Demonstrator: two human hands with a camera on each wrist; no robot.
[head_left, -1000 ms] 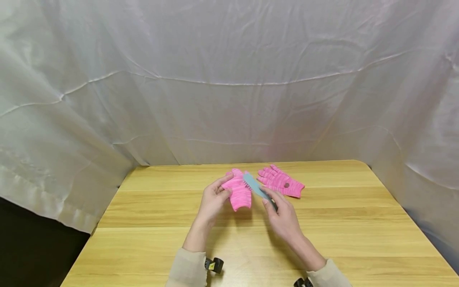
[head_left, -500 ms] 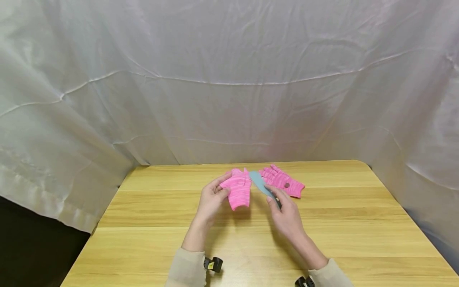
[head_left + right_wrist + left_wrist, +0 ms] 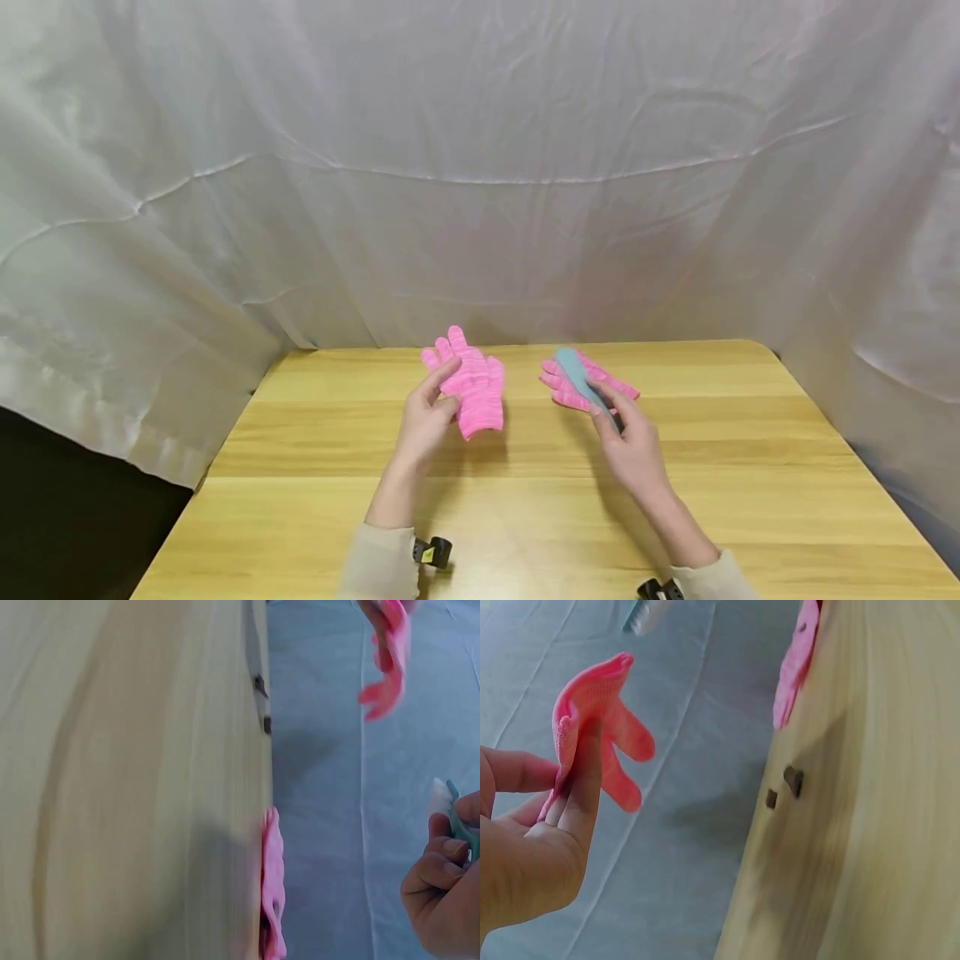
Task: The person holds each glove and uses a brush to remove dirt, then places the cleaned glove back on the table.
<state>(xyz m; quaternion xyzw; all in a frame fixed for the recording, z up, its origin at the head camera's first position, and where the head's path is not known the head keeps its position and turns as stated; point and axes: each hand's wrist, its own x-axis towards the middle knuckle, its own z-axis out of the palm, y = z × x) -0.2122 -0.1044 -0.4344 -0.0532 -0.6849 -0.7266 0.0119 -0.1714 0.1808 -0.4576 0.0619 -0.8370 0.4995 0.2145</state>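
My left hand (image 3: 424,423) pinches a pink knit glove (image 3: 480,392) near its cuff, thumb on one side and fingers on the other. The glove hangs in the air above the table, its fingers pointing away from me. In the left wrist view some of my fingers reach inside the cuff. My right hand (image 3: 632,443) grips the handle of a blue-grey brush (image 3: 573,368), raised in front of the second glove. White bristles (image 3: 441,796) show in the right wrist view. That second pink glove (image 3: 618,385) lies on the table, partly hidden by the brush and hand.
The wooden table (image 3: 315,467) reaches back to a grey curtain (image 3: 495,250), which also hangs at both sides. Two small dark pieces, one heart-shaped piece (image 3: 793,781) and a smaller piece (image 3: 771,799), lie on the tabletop in the left wrist view.
The brush has left the held glove and moved right, over the second glove. My left hand has shifted left with its glove, whose fingers now show spread out.
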